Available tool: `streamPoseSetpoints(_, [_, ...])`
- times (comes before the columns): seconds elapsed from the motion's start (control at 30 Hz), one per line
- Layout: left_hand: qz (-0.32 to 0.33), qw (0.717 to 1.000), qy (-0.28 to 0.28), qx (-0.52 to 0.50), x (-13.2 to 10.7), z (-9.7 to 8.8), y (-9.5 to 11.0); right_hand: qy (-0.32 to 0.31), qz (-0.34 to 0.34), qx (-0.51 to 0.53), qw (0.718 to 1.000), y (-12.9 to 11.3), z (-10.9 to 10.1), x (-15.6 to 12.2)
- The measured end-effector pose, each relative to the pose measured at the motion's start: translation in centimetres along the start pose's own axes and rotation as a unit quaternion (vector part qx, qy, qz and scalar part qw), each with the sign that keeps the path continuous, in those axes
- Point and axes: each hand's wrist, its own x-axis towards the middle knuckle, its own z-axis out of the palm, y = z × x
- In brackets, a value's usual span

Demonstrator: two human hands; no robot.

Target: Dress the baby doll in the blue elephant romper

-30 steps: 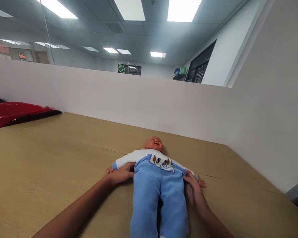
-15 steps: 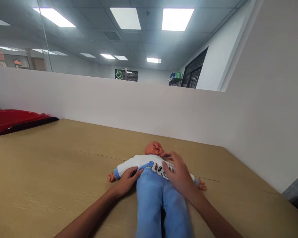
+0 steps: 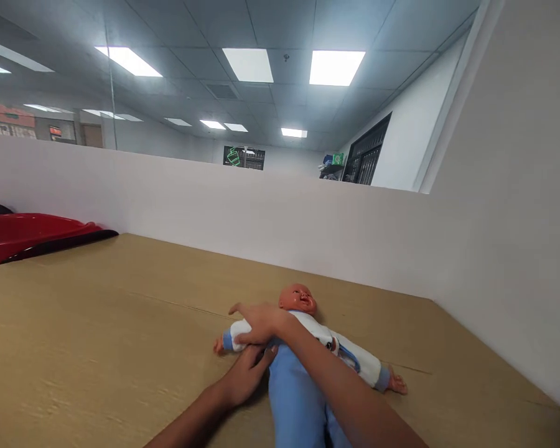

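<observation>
A baby doll [image 3: 298, 298] lies on its back, arms spread. It wears a white top [image 3: 364, 361] with blue cuffs and light blue trousers [image 3: 293, 398]. My left hand [image 3: 247, 376] is at the doll's waist on the left side, thumb and fingers closed on the trousers' upper edge; part of its fingertips is hidden. Crossing over the doll's body, my right hand [image 3: 261, 323] is above the doll's left-side sleeve, just over my left hand, with thumb and fingers apart. My right forearm covers much of the top's front print.
The doll lies on a tan wooden surface [image 3: 98, 330]. Behind it runs a white low wall [image 3: 214, 211] with a glass pane above, and another wall [image 3: 504, 218] stands at the right. A red plastic item with a black edge [image 3: 32, 230] sits at the far left.
My right hand has moved left from the doll's chest, across its body to the other sleeve. My left hand stays at the waist. The view has tilted up and shifted slightly.
</observation>
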Motion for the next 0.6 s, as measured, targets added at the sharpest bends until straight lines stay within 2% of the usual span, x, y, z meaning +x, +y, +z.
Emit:
streamPoseSetpoints(0.1, [0.049,0.998,-0.012,0.047,0.4,0.0,0.0,0.096,-0.024,0.041,0.994,1.5,-1.4,-2.1])
streamPoseSetpoints(0.13, [0.064,0.996,-0.001,0.066,0.5,-0.1,0.1,0.127,-0.029,0.056,0.99,2.0,-1.9,-3.0])
streamPoseSetpoints(0.23, [0.1,0.985,0.084,0.11,0.6,-0.5,0.5,0.191,-0.028,0.089,0.977,3.3,-2.7,-5.9])
streamPoseSetpoints(0.3, [0.122,0.976,0.138,0.119,0.6,-0.8,0.8,0.2,-0.03,0.115,0.973,3.9,-2.4,-7.3])
streamPoseSetpoints(0.4, [0.147,0.963,0.196,0.114,0.5,-1.1,1.1,0.18,-0.05,0.167,0.968,4.5,-1.0,-8.3])
streamPoseSetpoints(0.6, [0.149,0.949,0.261,0.093,0.8,-2.0,1.0,0.148,-0.063,0.277,0.947,5.3,0.9,-8.9])
